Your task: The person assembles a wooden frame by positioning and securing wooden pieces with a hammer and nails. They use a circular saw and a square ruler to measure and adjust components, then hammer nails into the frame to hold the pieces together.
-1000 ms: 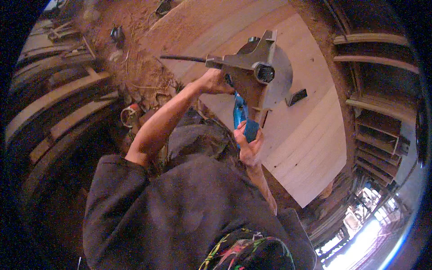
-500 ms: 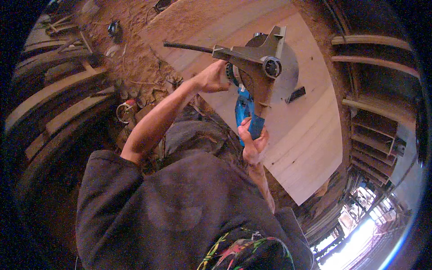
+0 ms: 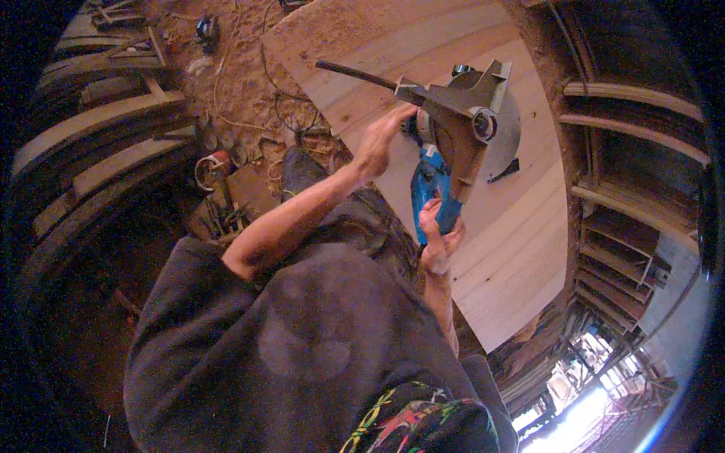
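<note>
A circular saw (image 3: 434, 181) with a blue body and a dusty metal base plate is tilted over a pale wooden board. Its round blade (image 3: 507, 124) shows on the right side, and a dark rod (image 3: 355, 74) sticks out to the left of the base. My right hand (image 3: 440, 240) is closed round the saw's rear handle, thumb on top. My left hand (image 3: 384, 142) reaches to the front of the saw and grips near the motor; its fingertips are partly hidden there. A small dark flat piece (image 3: 504, 171) shows against the board beside the blade.
Under the saw lies the large wooden board (image 3: 506, 264). Sawdust (image 3: 234, 98) covers the ground at the far left, with a cord (image 3: 219, 75) across it. A round red-rimmed container (image 3: 211, 171) stands left of my leg. Stacked timber lines the left; wooden shelving (image 3: 623, 226) stands right.
In the view, the saw and both hands have shifted right and slightly down. My left hand's fingers now reach further along the motor. The right hand keeps its grip.
</note>
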Available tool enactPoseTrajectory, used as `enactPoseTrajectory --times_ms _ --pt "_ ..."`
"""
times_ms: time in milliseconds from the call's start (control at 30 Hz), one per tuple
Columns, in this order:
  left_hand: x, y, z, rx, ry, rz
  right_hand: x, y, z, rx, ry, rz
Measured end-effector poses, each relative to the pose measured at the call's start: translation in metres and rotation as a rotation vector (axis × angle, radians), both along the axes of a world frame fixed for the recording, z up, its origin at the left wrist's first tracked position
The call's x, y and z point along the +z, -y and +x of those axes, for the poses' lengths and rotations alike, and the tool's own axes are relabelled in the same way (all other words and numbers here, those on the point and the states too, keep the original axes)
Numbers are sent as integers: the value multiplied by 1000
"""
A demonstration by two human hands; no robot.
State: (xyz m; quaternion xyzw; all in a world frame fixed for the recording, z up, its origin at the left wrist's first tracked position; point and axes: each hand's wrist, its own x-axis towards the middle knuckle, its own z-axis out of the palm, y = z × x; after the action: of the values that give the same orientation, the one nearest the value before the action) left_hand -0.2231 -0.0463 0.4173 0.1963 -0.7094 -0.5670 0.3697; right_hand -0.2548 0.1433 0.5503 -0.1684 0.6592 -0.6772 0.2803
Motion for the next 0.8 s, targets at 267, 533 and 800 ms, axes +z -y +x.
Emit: enactPoseTrajectory --times_ms 267,533,800 --pt "8 61 -69 -32 -168 255 12 4 -4 26 -81 96" --pt "-61 46 -125 -342 -245 897 17 4 -2 47 -136 185" --pt "-44 23 -100 -140 -389 753 10 -1 -4 53 -130 132"
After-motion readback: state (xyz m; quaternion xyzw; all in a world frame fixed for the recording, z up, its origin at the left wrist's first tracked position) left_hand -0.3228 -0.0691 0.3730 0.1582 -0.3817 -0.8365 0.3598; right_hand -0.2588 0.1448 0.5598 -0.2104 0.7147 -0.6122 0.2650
